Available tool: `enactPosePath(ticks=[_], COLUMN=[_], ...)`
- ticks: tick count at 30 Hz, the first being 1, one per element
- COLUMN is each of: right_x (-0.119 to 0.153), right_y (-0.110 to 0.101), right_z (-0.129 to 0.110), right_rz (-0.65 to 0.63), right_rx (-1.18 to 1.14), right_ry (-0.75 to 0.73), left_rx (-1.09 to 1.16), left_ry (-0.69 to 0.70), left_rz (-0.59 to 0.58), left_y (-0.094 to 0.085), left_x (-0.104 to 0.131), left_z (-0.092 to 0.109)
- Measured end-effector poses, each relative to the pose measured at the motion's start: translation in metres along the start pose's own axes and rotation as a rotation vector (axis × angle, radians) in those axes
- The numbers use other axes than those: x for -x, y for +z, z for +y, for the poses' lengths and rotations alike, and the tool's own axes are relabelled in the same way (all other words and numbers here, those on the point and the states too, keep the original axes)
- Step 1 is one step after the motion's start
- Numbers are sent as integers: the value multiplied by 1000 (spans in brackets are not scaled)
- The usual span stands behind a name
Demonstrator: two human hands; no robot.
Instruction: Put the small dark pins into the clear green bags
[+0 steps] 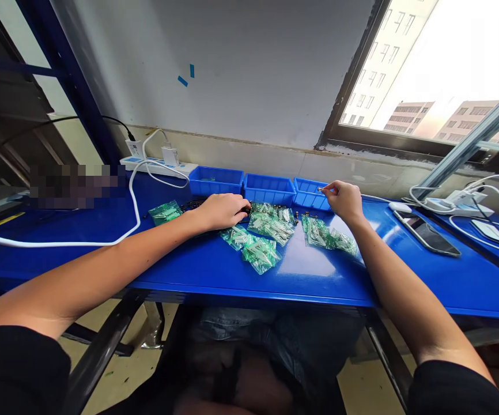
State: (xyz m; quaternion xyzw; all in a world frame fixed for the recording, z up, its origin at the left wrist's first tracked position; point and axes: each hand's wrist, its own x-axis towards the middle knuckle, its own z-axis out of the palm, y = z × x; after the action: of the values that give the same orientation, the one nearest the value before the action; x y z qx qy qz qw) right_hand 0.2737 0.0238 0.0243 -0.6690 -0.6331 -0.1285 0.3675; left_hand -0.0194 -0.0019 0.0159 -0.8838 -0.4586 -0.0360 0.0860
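My left hand [225, 211] is closed over a pile of small dark parts [191, 204] on the blue table; what its fingers hold is too small to name. Fingertips of my right hand [343, 199] pinch a tiny brass-coloured piece [320, 189] at the front of the right blue bin [310, 199]. Between my hands lie several clear green packets [271, 222] with pale pieces inside. Another green packet [165, 212] is left of my left hand, and more green packets [318, 232] lie below my right hand. A few small brass screws [296, 215] stand beside the packets.
Two more blue bins, a middle one [269, 190] and a left one [215, 181], stand along the wall. A power strip [157, 166] with a white cable [133, 199] is at the left. A phone [431, 233] and another power strip [459, 203] are at the right.
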Motion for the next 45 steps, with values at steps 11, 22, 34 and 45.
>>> enactPosePath(ticks=[11, 22, 34, 45], right_x=[-1, 32, 57, 70], right_y=[1, -6, -3, 8], right_z=[3, -62, -86, -93], right_rz=[-40, -316, -457, -374], right_rx=[137, 75, -31, 44], right_ry=[114, -234, -509, -658], left_rx=[43, 100, 275, 462], left_ry=[-39, 20, 65, 180], left_rz=[8, 40, 236, 324], left_y=[1, 4, 5, 9], left_x=[-1, 0, 0, 5], left_z=[1, 2, 3, 16])
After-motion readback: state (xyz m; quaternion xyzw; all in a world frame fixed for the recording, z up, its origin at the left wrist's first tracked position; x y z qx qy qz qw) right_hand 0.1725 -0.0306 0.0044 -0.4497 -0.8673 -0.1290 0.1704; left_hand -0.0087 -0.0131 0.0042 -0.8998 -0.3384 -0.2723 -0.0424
